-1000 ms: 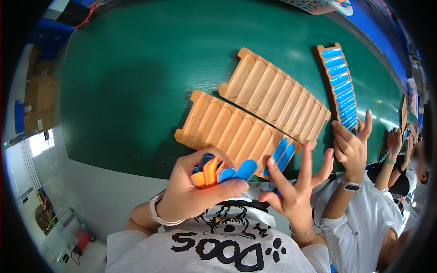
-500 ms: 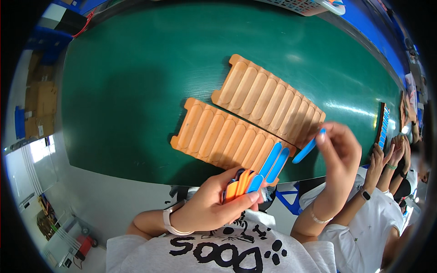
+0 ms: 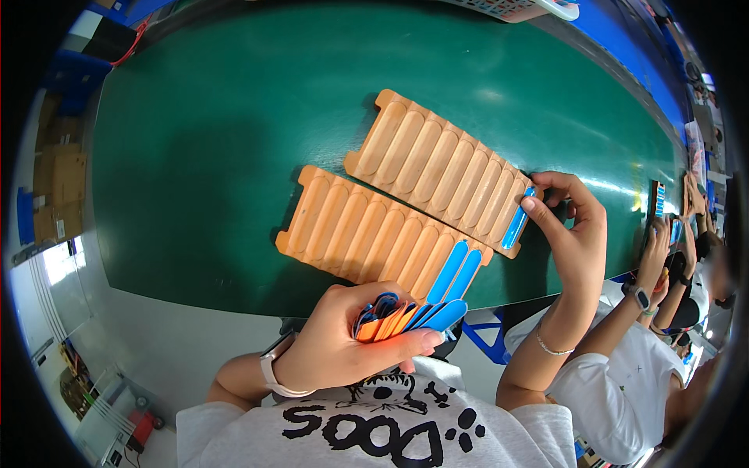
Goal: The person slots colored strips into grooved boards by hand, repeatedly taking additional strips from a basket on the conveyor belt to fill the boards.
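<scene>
Now the left hand [image 3: 335, 331] is clamped around a bundle of blue and orange strips [image 3: 396, 320] at the near edge of the surface [image 3: 211, 156], while the right hand [image 3: 576, 220] pinches the far end of a blue strip [image 3: 517, 225] lying in the farther wooden tray's [image 3: 437, 160] rightmost slot; nearer that edge, the other wooden tray [image 3: 339, 222] bears two blue strips [image 3: 448, 273]

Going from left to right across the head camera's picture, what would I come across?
Cardboard boxes, left hand, two blue strips in the nearer wooden tray, lone blue strip in the farther wooden tray, right hand, co-worker's smartwatch.
</scene>
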The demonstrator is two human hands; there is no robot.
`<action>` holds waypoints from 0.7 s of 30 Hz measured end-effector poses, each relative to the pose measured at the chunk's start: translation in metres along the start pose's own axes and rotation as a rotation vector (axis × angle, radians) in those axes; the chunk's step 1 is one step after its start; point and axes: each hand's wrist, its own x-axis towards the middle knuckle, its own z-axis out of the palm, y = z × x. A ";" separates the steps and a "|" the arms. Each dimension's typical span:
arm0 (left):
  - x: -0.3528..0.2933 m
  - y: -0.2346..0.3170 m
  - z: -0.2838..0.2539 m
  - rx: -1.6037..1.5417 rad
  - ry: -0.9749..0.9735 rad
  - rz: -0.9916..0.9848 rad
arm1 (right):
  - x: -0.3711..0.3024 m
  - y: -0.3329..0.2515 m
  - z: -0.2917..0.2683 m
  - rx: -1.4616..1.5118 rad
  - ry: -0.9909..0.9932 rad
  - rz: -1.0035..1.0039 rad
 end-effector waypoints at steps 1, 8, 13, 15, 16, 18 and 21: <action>0.000 0.001 0.001 -0.001 0.005 0.002 | -0.001 -0.004 0.002 0.001 -0.003 -0.004; -0.002 -0.002 0.002 0.071 0.004 0.083 | -0.049 -0.044 0.004 0.559 -0.493 -0.312; -0.006 -0.019 0.001 -0.052 -0.003 0.159 | -0.046 -0.031 -0.005 0.522 -0.086 0.060; -0.013 -0.022 -0.009 -0.004 -0.033 0.179 | -0.023 -0.012 -0.011 0.275 -0.018 0.005; -0.016 -0.017 -0.009 -0.080 -0.012 0.096 | -0.012 -0.007 -0.013 0.189 -0.004 -0.066; -0.021 -0.011 -0.012 -0.122 0.010 0.040 | 0.008 -0.002 -0.013 0.104 0.008 -0.140; -0.017 -0.014 -0.015 -0.073 0.030 0.094 | 0.026 -0.002 -0.008 0.071 -0.081 -0.192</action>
